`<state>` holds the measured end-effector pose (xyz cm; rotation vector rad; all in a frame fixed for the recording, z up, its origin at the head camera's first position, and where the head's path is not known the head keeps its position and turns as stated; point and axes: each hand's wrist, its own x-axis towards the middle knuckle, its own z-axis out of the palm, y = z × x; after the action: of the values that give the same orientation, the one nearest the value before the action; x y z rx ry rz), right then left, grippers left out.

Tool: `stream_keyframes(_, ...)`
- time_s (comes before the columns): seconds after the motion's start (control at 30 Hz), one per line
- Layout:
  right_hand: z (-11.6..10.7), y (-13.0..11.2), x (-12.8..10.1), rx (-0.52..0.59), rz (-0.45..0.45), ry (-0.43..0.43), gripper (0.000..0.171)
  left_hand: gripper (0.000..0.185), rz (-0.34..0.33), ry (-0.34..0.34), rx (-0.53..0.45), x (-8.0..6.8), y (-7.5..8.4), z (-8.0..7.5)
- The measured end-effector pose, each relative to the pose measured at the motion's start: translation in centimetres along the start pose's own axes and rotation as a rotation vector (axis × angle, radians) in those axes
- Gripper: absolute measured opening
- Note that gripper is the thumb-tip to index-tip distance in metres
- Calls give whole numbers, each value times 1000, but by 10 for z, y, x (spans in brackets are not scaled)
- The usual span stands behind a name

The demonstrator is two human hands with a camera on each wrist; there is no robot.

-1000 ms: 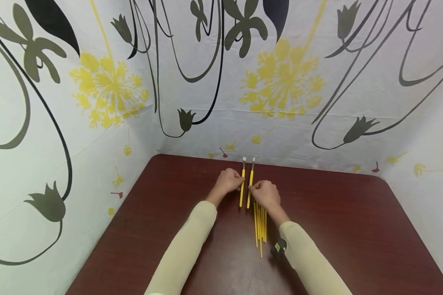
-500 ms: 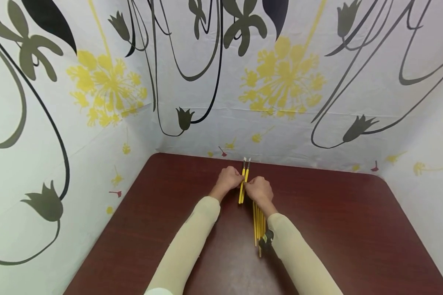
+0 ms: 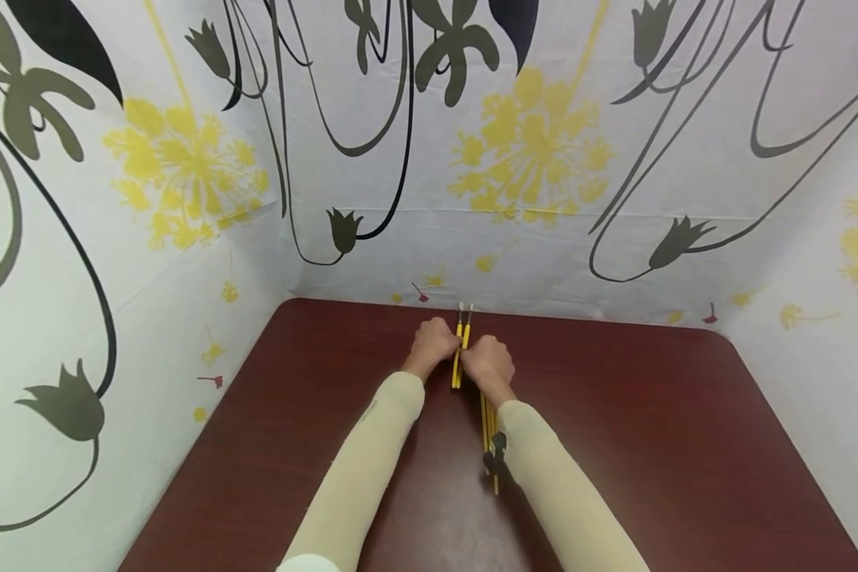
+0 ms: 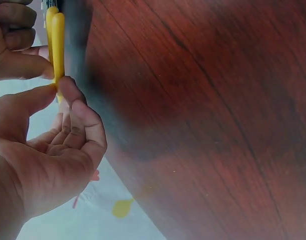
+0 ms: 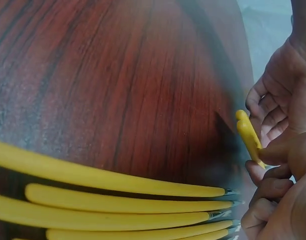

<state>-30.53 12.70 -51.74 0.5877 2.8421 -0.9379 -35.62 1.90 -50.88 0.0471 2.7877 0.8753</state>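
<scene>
Yellow brush pair [image 3: 461, 355] pinched between both hands [image 3: 463, 359] near the table's far edge [image 3: 543, 318], bare wood either side.

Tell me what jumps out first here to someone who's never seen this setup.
Most striking is the white backdrop printed with big yellow flowers and black vines, wrapped around a dark red-brown table. At the table's far middle, the left hand and right hand pinch two yellow brushes side by side between them. More yellow brushes lie on the table beneath the right forearm.
</scene>
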Motion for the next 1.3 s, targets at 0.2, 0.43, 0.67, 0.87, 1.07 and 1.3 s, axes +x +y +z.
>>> stream_keyframes(0.2, 5, 3, -2, -19, -13, -7, 44, 42, -16, 2, -5, -1, -6, 3)
stream_keyframes(0.43, 7, 5, -3, -35, -28, 7, 43, 42, -2, 25, -8, 0, -9, 6)
stream_keyframes(0.67, 9, 8, 0, -50, -31, 5, 41, 37, -27, 33, 16, -2, -7, 6)
stream_keyframes(0.87, 6, 7, -1, -37, -64, -7, 42, 32, -50, 43, 27, 0, -9, 7)
stream_keyframes(1.07, 3, 7, -3, -25, -97, -23, 42, 35, -41, 39, 12, 5, -13, 10)
stream_keyframes(1.3, 5, 8, -1, -15, -98, -20, 39, 34, -44, 46, 4, 3, -12, 8)
